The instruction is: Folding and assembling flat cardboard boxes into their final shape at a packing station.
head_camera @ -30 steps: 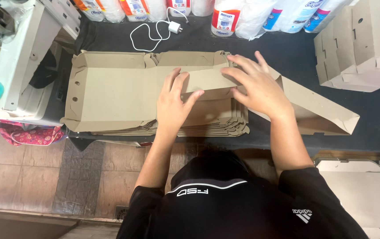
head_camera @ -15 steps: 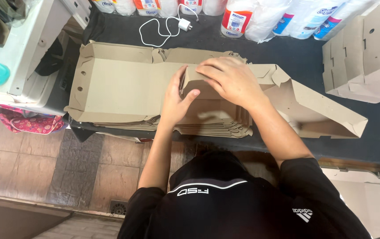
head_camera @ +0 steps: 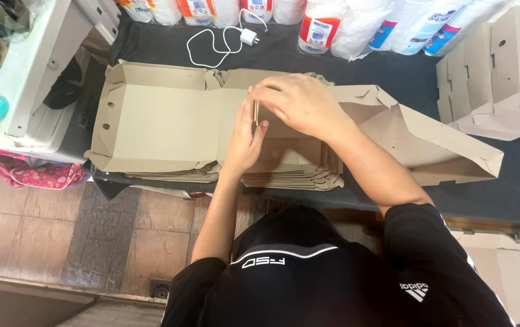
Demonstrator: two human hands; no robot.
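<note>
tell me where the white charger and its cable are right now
In the head view the white charger lies on the dark table at the far edge, just beyond the cardboard box, left of the bottles.

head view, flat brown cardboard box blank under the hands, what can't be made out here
- Head view: the middle of the flat brown cardboard box blank is covered by the right hand and left hand.
- Whether the fingers pinch the upright flap: hidden under the right hand.
- The stack of folded cardboard boxes is cut off by the right edge.
- The white charger cable: its far end is too small to tell.
</note>
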